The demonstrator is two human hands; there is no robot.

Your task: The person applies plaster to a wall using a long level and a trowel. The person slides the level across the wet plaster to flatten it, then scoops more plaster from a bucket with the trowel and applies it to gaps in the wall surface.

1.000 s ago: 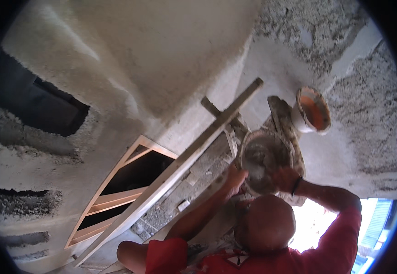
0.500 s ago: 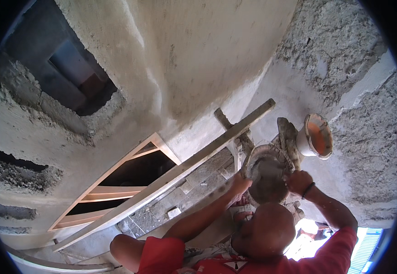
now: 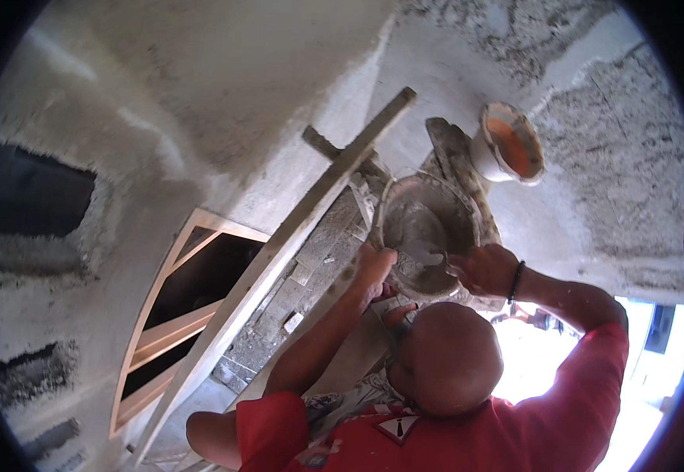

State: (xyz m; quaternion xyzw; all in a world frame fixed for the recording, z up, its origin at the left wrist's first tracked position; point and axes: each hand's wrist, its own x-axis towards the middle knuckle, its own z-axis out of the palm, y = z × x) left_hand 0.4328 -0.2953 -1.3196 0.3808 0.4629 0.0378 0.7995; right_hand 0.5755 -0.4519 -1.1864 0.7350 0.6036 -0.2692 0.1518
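Neither my left hand nor my right hand can be identified in view. A co-worker in a red shirt (image 3: 452,433) fills the lower middle, back toward me. Their left hand (image 3: 373,267) grips the near left rim of a mortar-caked bucket (image 3: 472,208) holding wet grey mix (image 3: 409,220). Their right hand (image 3: 483,267) is at the bucket's right rim, on a tool (image 3: 436,256) dipped in the mix. A few fingers (image 3: 397,315) show below the bucket; I cannot tell whose they are. The bucket rests on rough boards (image 3: 452,145).
A white bucket with orange inside (image 3: 515,149) stands beyond. A long timber (image 3: 279,244) runs diagonally beside a wooden-framed opening (image 3: 193,275). Rough plastered surfaces (image 3: 200,102) surround them, with a dark hole (image 3: 27,181) at left and a bright opening (image 3: 546,362) at lower right.
The view has shifted, first one way, then back. The co-worker's right hand has moved on the bucket's right side, and the tool in the mix now shows more clearly.
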